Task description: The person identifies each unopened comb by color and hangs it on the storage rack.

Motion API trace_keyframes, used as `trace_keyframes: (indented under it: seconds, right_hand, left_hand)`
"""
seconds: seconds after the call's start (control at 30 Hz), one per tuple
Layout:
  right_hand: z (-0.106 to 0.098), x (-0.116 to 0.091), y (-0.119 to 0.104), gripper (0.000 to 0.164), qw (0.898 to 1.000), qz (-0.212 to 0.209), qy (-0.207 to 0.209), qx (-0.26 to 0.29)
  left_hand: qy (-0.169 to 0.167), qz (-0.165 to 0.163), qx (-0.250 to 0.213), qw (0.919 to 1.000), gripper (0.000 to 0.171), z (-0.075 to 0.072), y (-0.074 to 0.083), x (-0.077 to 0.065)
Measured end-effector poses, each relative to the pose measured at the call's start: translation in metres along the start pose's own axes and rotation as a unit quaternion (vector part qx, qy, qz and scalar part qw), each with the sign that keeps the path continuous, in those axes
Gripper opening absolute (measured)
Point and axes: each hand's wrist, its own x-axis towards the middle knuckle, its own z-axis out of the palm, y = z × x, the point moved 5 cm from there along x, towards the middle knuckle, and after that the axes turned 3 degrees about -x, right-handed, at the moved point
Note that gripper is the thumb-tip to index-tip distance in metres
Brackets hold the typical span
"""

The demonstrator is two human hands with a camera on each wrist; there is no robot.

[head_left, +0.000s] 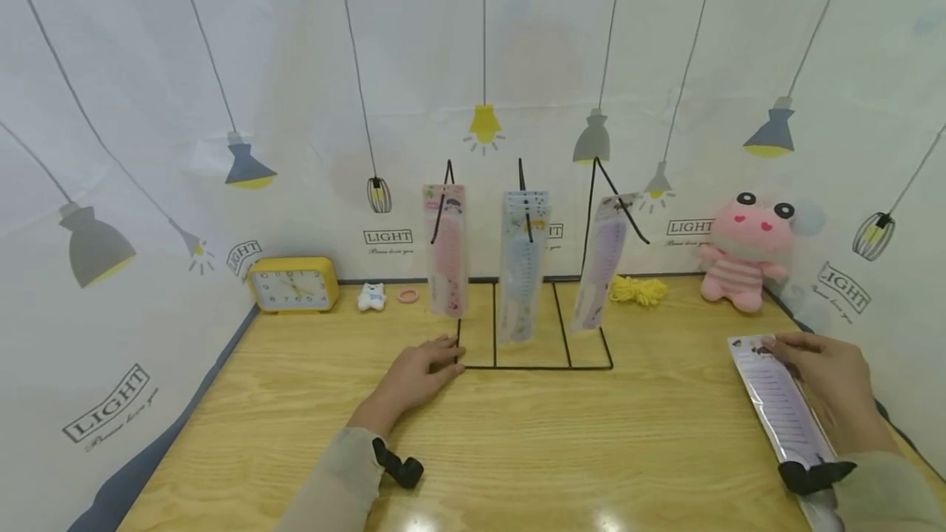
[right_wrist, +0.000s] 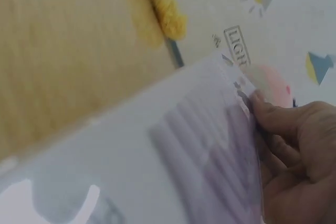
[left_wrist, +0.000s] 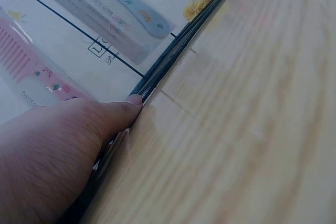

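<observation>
A black wire display rack (head_left: 534,368) stands on the table with packaged plastic combs on its three hooks: a pink comb (head_left: 447,253) at left, several blue combs (head_left: 521,269) in the middle, a purple comb (head_left: 602,265) at right. My left hand (head_left: 414,376) grips the front left corner of the rack's base. In the left wrist view its thumb (left_wrist: 126,111) lies on the black rod; the other fingers are hidden there. Off to the right, my right hand (head_left: 831,380) pinches the top of another packaged purple comb (head_left: 783,401), which slants down toward the sleeve.
Along the back wall stand a yellow clock (head_left: 294,286), a small white bear figure (head_left: 372,296), a pink ring (head_left: 408,295), a bundle of yellow cord (head_left: 639,291) and a pink plush toy (head_left: 739,261). Lamp-printed cloth (head_left: 414,39) surrounds the wooden table (head_left: 554,450).
</observation>
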Motion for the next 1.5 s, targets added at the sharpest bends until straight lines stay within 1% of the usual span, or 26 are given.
trace_keyframes:
  seconds: [0.07, 0.13, 0.2, 0.3, 0.33, 0.37, 0.43, 0.5, 0.57, 0.63, 0.67, 0.73, 0.8, 0.87, 0.93, 0.97, 1.07, 1.17, 1.23, 1.3, 1.4, 1.5]
  right_hand:
    - [-0.001, -0.002, -0.014, 0.067, 1.000, -0.011, 0.009, 0.016]
    - [-0.004, -0.004, -0.032, 0.062, 0.999, -0.034, 0.020, 0.027]
    - [-0.008, -0.006, -0.051, 0.050, 0.996, -0.059, 0.028, 0.060]
    - [-0.012, -0.012, -0.079, 0.022, 0.988, -0.098, 0.029, 0.114]
    - [-0.013, -0.014, -0.088, 0.015, 0.985, -0.109, 0.026, 0.132]
    - [-0.014, -0.017, -0.097, 0.012, 0.982, -0.118, 0.025, 0.148]
    - [-0.013, -0.022, -0.112, 0.010, 0.977, -0.133, 0.020, 0.167]
    - [-0.011, -0.028, -0.126, 0.016, 0.973, -0.144, 0.019, 0.177]
    - [-0.009, -0.034, -0.138, 0.021, 0.972, -0.158, 0.024, 0.174]
    - [-0.006, -0.040, -0.148, 0.023, 0.966, -0.174, 0.024, 0.189]
    - [-0.004, -0.043, -0.152, 0.022, 0.958, -0.183, 0.021, 0.218]
    - [-0.001, -0.048, -0.162, 0.019, 0.937, -0.209, 0.012, 0.281]
    - [0.004, -0.055, -0.173, 0.016, 0.905, -0.234, -0.002, 0.356]
    - [0.009, -0.062, -0.185, 0.014, 0.876, -0.259, -0.016, 0.407]
    - [0.014, -0.070, -0.198, 0.012, 0.862, -0.278, -0.022, 0.423]
    - [0.017, -0.073, -0.204, 0.011, 0.859, -0.284, -0.023, 0.425]
    - [0.027, -0.080, -0.221, 0.012, 0.856, -0.294, -0.029, 0.425]
    - [0.036, -0.083, -0.233, 0.014, 0.855, -0.295, -0.029, 0.425]
    - [0.040, -0.083, -0.237, 0.016, 0.854, -0.293, -0.029, 0.429]
    - [0.044, -0.082, -0.239, 0.017, 0.855, -0.289, -0.025, 0.429]
    - [0.047, -0.080, -0.239, 0.019, 0.857, -0.282, -0.020, 0.431]
    - [0.048, -0.080, -0.239, 0.018, 0.855, -0.278, -0.017, 0.437]
  left_hand:
    - [-0.001, -0.004, 0.004, 1.0000, 0.043, 0.000, -0.001, 0.000]
    - [-0.002, -0.010, 0.011, 0.9999, 0.043, 0.000, -0.003, 0.001]
    - [-0.002, -0.011, 0.012, 0.9999, 0.043, 0.000, -0.004, 0.001]
    - [-0.001, -0.012, 0.011, 0.9999, 0.043, -0.001, -0.004, 0.000]
    - [-0.001, -0.013, 0.010, 0.9999, 0.043, -0.001, -0.005, 0.000]
    - [-0.001, -0.013, 0.009, 0.9999, 0.043, -0.002, -0.005, 0.000]
    - [-0.001, -0.014, 0.010, 0.9999, 0.043, -0.002, -0.005, 0.000]
    - [-0.002, -0.014, 0.011, 0.9998, 0.044, -0.002, -0.005, 0.001]
    - [-0.002, -0.013, 0.010, 0.9999, 0.043, -0.002, -0.006, 0.001]
    - [-0.002, -0.012, 0.009, 0.9999, 0.043, -0.002, -0.006, 0.001]
    - [-0.001, -0.011, 0.010, 0.9999, 0.043, -0.002, -0.006, 0.001]
    - [0.000, -0.009, 0.010, 0.9999, 0.043, -0.002, -0.006, 0.001]
    - [0.000, -0.007, 0.010, 0.9999, 0.043, -0.002, -0.005, 0.000]
    - [0.000, -0.006, 0.008, 0.9999, 0.043, -0.002, -0.005, -0.001]
    - [0.001, -0.006, 0.005, 1.0000, 0.043, -0.002, -0.005, -0.001]
    - [0.001, -0.006, 0.005, 1.0000, 0.043, -0.002, -0.005, -0.001]
    - [0.003, -0.005, 0.005, 1.0000, 0.042, -0.001, -0.004, -0.001]
    - [0.001, -0.005, 0.004, 1.0000, 0.042, -0.002, -0.002, -0.001]
    - [-0.001, -0.007, 0.003, 1.0000, 0.042, -0.002, -0.001, -0.001]
    - [-0.004, -0.007, 0.001, 1.0000, 0.042, -0.002, -0.001, -0.001]
    - [-0.006, -0.007, -0.002, 1.0000, 0.042, -0.001, -0.001, 0.000]
    - [-0.006, -0.006, -0.005, 0.9999, 0.042, 0.000, -0.001, 0.000]
